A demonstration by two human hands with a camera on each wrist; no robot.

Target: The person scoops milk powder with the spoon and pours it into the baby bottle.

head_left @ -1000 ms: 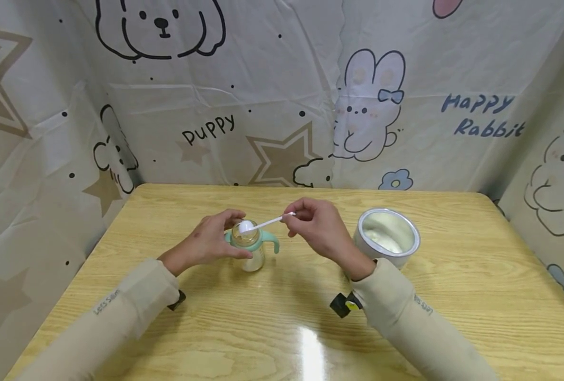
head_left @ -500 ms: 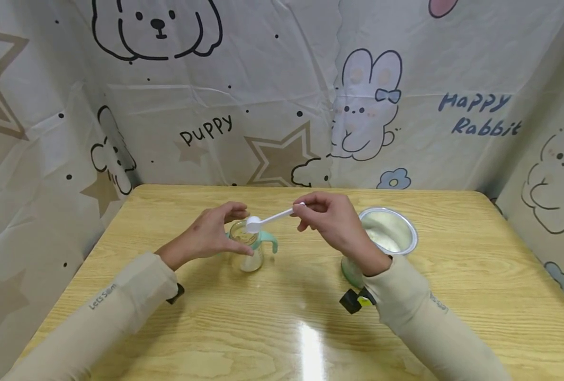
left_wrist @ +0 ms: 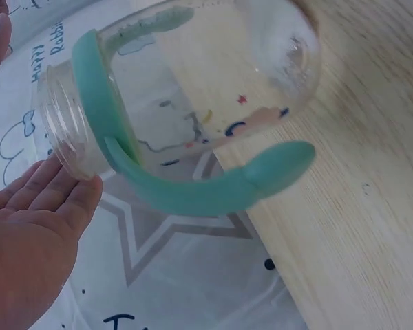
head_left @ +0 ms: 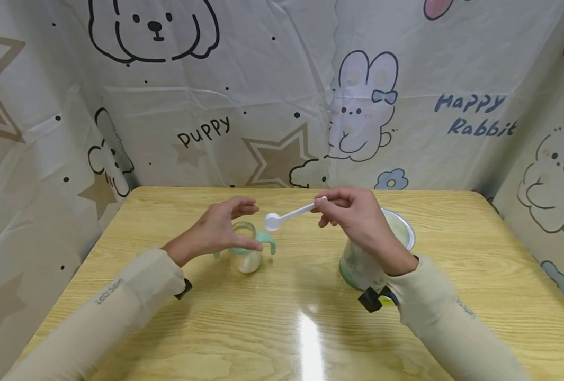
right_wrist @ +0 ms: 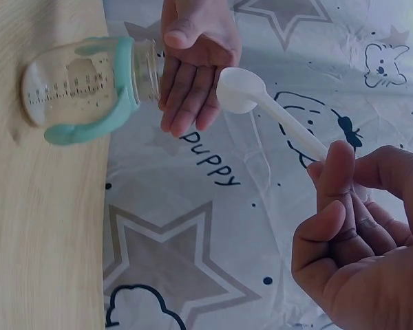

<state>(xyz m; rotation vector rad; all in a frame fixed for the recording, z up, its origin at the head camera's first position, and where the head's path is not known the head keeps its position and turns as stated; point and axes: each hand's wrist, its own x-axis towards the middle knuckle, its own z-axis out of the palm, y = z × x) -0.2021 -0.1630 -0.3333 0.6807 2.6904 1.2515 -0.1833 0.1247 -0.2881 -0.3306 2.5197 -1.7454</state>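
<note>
A clear baby bottle (head_left: 250, 263) with a mint-green handled collar stands uncapped on the table, pale powder at its bottom. My left hand (head_left: 215, 228) is spread beside its neck, thumb in front and fingers behind. In the left wrist view, the fingertips are right at the threaded neck of the bottle (left_wrist: 172, 103). My right hand (head_left: 358, 217) pinches the handle of a white measuring scoop (head_left: 293, 212) between thumb and fingers, holding it in the air right of the bottle. The right wrist view shows the scoop's bowl (right_wrist: 239, 89) in front of the open left palm (right_wrist: 199, 65).
An open powder can (head_left: 364, 267) with a silver rim and green base stands behind my right wrist, partly hidden by it. The wooden table (head_left: 243, 333) ends at a printed cloth backdrop (head_left: 262, 79). Dark wrist cameras sit below both cuffs.
My right hand has drawn the scoop up and rightward, away from above the bottle's mouth. My left fingers have opened wider around the neck. The bottle stays in place.
</note>
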